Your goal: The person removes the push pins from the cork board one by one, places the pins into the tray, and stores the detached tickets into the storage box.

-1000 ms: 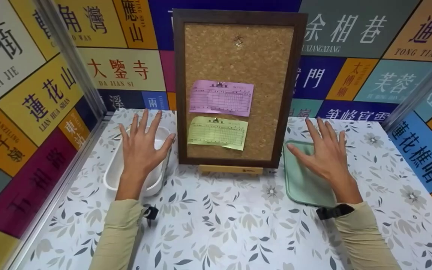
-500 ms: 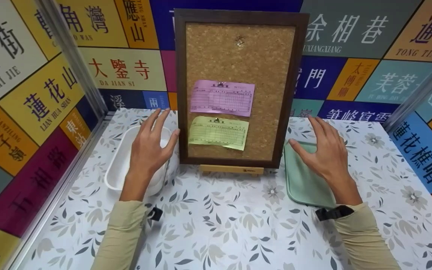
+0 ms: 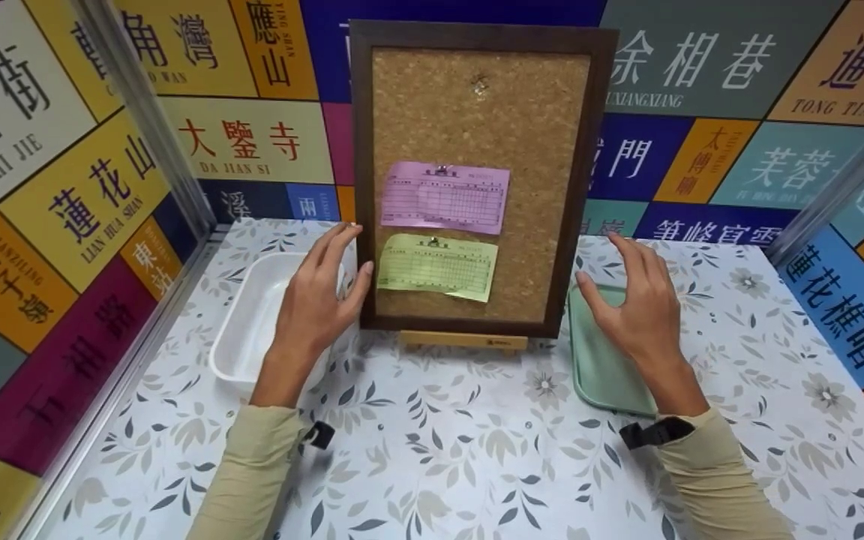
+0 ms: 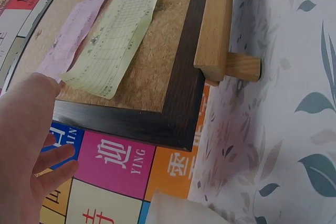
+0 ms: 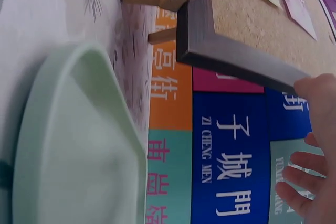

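A cork board (image 3: 522, 127) in a dark wooden frame stands upright on a small wooden easel (image 3: 462, 340). Pinned to it are a pink slip (image 3: 443, 196) and, below that, a yellow-green slip (image 3: 436, 266). My left hand (image 3: 316, 300) is at the board's left edge, thumb and fingertips right by the frame, fingers extended. On the other side my right hand (image 3: 638, 300) is raised beside the right edge, thumb near the frame and fingers relaxed. In the right wrist view the thumb of my right hand (image 5: 320, 145) overlaps the frame's edge. Both hands hold nothing.
Under my left hand stands a white tub (image 3: 244, 330); under the right is a pale green tray (image 3: 589, 375). Clear pushpins (image 3: 479, 82) cluster high on the cork. A leaf-patterned cloth (image 3: 432, 450) covers the table, and signboard-printed panels (image 3: 244, 135) wall it in.
My left hand has moved right, from over the white tub to the board's left edge, its spread fingers drawing together. My right hand's fingers have drawn together too, and it has shifted slightly left.
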`<action>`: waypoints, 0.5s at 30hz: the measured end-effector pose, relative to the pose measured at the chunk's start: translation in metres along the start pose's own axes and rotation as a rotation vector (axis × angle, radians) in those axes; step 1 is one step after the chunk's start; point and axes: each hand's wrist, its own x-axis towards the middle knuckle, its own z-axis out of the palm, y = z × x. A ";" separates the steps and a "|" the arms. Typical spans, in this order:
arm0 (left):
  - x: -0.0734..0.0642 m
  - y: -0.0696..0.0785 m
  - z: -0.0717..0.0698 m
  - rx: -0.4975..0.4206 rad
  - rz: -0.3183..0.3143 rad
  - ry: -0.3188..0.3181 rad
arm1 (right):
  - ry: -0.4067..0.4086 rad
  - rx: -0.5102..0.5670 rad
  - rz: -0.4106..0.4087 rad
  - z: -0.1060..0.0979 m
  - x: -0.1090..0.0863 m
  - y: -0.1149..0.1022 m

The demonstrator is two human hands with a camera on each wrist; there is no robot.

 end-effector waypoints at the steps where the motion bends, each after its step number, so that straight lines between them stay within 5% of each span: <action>1: 0.000 0.001 0.001 -0.007 -0.002 0.000 | 0.006 0.009 -0.001 0.001 0.000 -0.003; 15: -0.004 0.007 0.011 -0.041 -0.040 -0.022 | 0.037 0.145 -0.119 0.011 -0.001 -0.053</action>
